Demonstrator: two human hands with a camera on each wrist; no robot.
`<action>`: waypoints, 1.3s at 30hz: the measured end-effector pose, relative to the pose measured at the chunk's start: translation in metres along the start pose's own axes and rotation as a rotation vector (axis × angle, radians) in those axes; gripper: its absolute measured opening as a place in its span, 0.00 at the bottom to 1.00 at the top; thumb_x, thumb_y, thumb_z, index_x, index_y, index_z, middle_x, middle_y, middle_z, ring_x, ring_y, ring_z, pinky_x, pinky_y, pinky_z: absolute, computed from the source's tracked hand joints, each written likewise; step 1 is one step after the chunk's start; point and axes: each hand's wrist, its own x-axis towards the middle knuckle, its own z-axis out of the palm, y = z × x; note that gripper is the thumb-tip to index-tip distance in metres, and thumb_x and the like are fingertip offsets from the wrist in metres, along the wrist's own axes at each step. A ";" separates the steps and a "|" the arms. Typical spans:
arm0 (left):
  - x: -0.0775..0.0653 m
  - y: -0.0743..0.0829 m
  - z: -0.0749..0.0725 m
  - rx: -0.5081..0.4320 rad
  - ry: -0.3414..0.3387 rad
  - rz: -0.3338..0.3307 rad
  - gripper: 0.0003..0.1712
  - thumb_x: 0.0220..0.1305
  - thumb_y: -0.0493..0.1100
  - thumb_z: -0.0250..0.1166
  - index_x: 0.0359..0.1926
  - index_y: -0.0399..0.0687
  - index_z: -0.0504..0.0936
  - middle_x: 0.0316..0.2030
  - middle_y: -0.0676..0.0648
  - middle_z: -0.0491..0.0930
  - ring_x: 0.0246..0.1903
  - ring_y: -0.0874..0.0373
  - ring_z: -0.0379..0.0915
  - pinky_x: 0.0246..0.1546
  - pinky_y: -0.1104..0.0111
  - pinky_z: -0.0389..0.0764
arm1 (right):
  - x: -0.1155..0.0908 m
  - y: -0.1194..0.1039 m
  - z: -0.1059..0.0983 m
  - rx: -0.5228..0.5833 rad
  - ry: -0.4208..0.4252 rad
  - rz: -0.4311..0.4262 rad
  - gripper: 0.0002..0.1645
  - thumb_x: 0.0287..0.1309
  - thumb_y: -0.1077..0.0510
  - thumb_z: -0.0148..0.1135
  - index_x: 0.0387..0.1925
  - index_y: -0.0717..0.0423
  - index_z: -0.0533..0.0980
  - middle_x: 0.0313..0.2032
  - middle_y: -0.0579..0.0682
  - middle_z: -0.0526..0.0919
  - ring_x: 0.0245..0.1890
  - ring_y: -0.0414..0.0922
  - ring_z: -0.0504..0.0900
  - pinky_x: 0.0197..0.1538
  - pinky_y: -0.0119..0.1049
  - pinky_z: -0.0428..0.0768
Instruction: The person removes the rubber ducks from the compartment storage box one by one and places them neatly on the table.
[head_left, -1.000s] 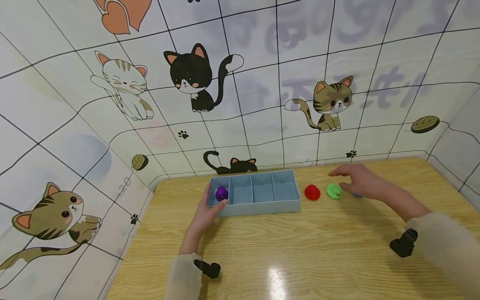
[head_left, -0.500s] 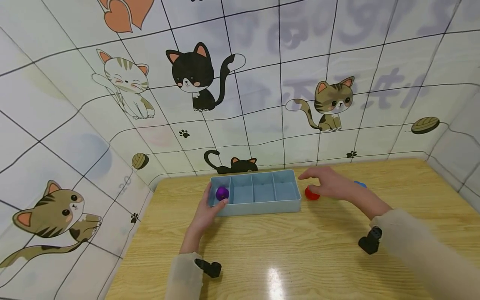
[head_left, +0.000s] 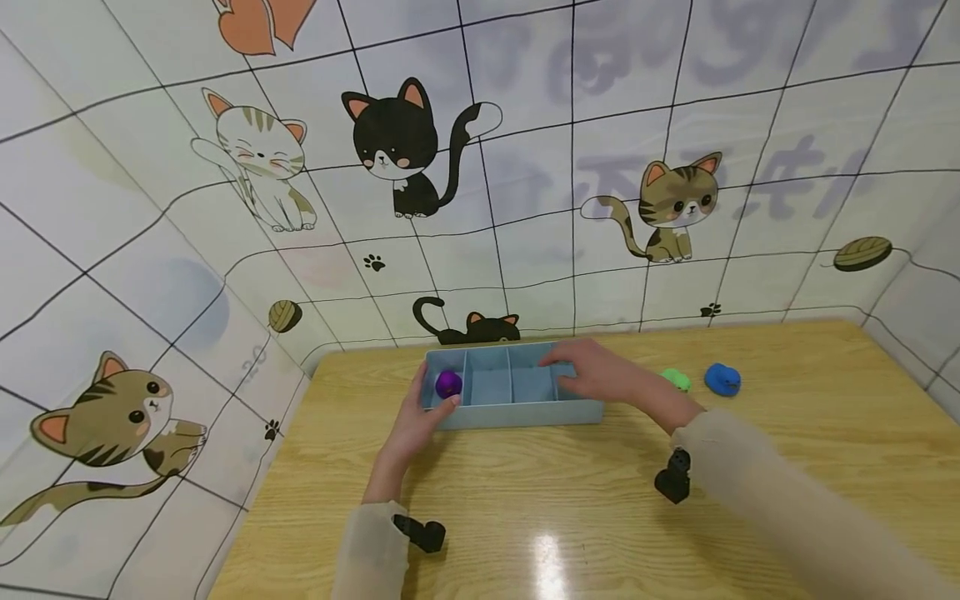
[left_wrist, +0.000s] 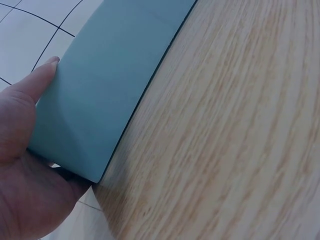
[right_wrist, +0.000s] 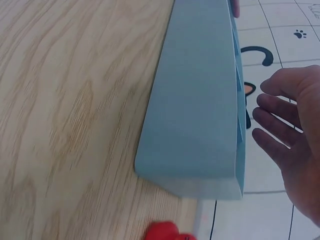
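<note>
A light blue box [head_left: 517, 417] with a row of compartments stands near the wall. My left hand [head_left: 412, 421] grips its left end, the thumb on the front rim; the left wrist view shows the fingers around the end wall. In the leftmost compartment lies a purple toy [head_left: 448, 384]. Over the right-hand compartments hovers my right hand [head_left: 600, 372], fingers loosely bent with nothing between them in the right wrist view. A red toy [right_wrist: 165, 232] sits on the table beyond the box's right end, hidden by the hand in the head view.
Right of the box, on the wooden table [head_left: 480, 500], are a green toy duck [head_left: 677, 379], partly covered by the right forearm, and a blue toy duck [head_left: 722, 379]. A wall covering with cat prints [head_left: 393, 137] rises behind the table.
My right hand has travelled left, from above the green and blue ducks, past the red toy, to over the box. The left hand keeps its grip on the box.
</note>
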 end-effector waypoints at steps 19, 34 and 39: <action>0.001 0.002 0.000 0.009 -0.008 -0.012 0.57 0.66 0.57 0.71 0.83 0.55 0.45 0.81 0.41 0.47 0.78 0.39 0.40 0.74 0.41 0.48 | 0.054 -0.033 0.033 0.072 0.019 0.002 0.18 0.67 0.66 0.61 0.57 0.63 0.81 0.57 0.58 0.83 0.59 0.57 0.80 0.61 0.53 0.78; 0.001 0.000 -0.003 -0.023 -0.022 0.019 0.57 0.66 0.55 0.71 0.83 0.54 0.45 0.81 0.41 0.46 0.79 0.39 0.39 0.74 0.39 0.47 | 0.087 -0.050 0.047 0.120 0.004 -0.030 0.19 0.68 0.68 0.62 0.59 0.65 0.79 0.58 0.57 0.82 0.61 0.55 0.79 0.67 0.53 0.72; 0.003 0.000 -0.004 -0.042 -0.037 0.021 0.57 0.66 0.54 0.71 0.83 0.55 0.44 0.81 0.42 0.45 0.79 0.40 0.37 0.74 0.39 0.45 | 0.095 -0.053 0.049 0.107 0.003 -0.037 0.19 0.67 0.68 0.64 0.58 0.65 0.80 0.58 0.57 0.83 0.61 0.54 0.79 0.65 0.51 0.74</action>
